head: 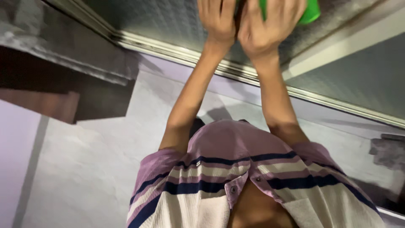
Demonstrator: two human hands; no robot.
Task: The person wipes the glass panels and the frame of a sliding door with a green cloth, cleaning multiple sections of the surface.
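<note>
Both my arms reach forward to the top edge of the view. My right hand wraps over a bright green object, most of which is hidden by the fingers or cut off by the frame. My left hand sits close against the right one with its fingers together. Whether it grips the green object is hidden. Both hands are in front of a frosted glass pane. My striped purple, white and navy shirt fills the bottom of the view.
A metal frame rail runs diagonally under the frosted pane, with a second pane to the right. Below it lies a pale grey surface. A dark brown ledge juts in at the left.
</note>
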